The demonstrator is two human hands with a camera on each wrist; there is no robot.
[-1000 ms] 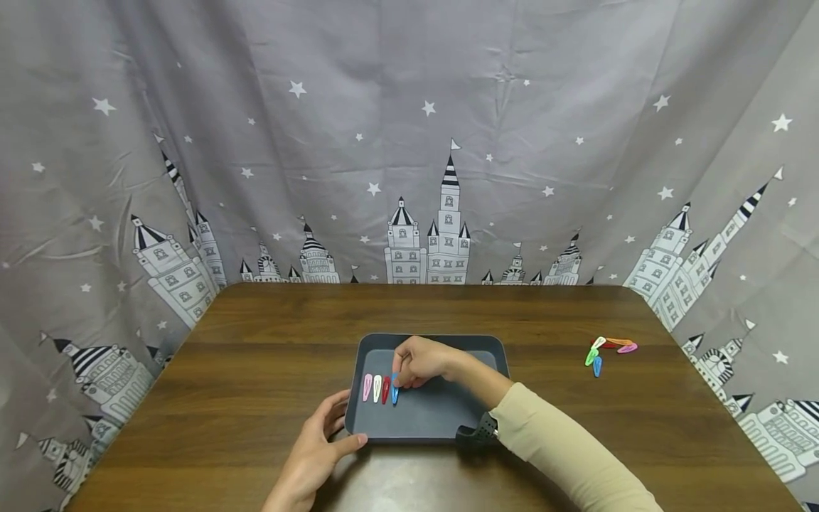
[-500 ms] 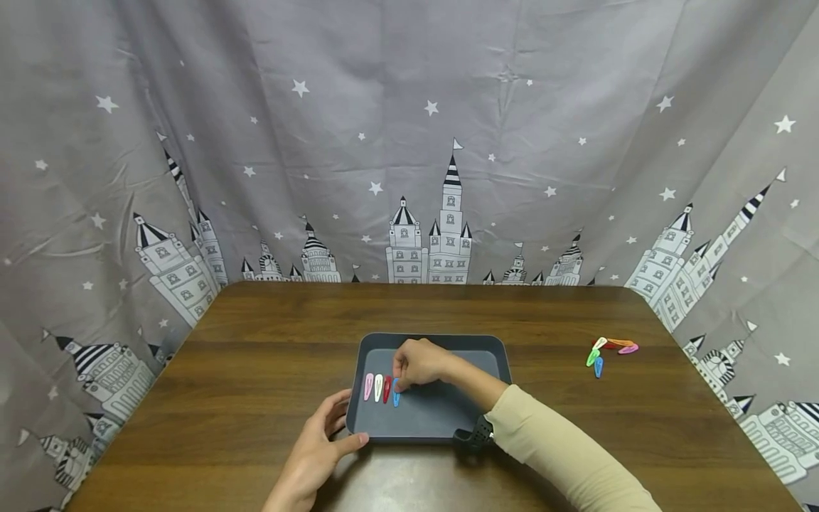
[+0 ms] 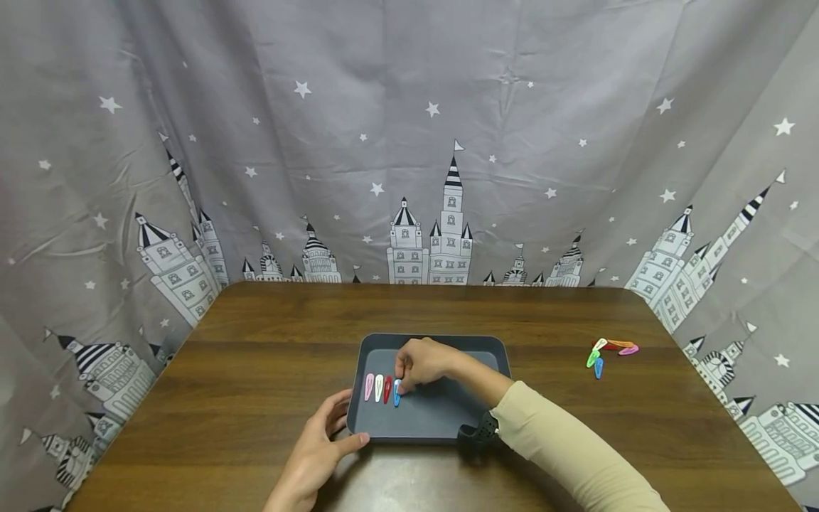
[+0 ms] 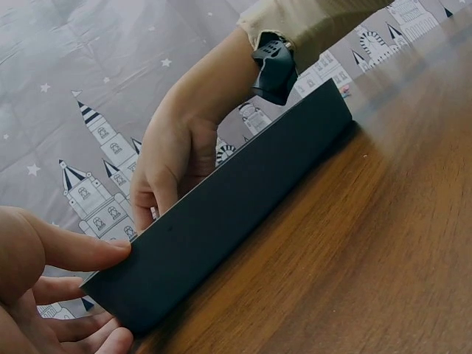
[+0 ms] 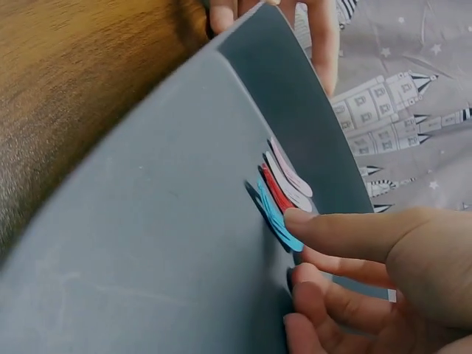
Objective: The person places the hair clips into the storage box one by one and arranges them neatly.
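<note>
A dark grey rectangular tray (image 3: 441, 427) stands on the wooden table. My left hand (image 3: 318, 442) grips its near left corner, thumb on the rim and fingers against the outer side wall. Inside the tray, a pink hair clip (image 3: 369, 387), a white hair clip (image 3: 379, 388) and a red hair clip (image 3: 387, 390) lie side by side at the left. Right of them is a blue hair clip (image 5: 270, 210), held between the thumb and index finger of my right hand (image 3: 424, 361). The right wrist view shows the thumb over one end of the blue clip.
A loose cluster of several hair clips lies on the table far to the right, among them a green clip (image 3: 593, 358), a blue clip (image 3: 598, 368) and an orange clip (image 3: 619, 343). A grey curtain (image 3: 409, 142) with printed castles hangs behind the table.
My right hand has shifted very slightly at the blue hair clip, and more of the clip's upper part shows now. My left hand stays on the tray corner.
</note>
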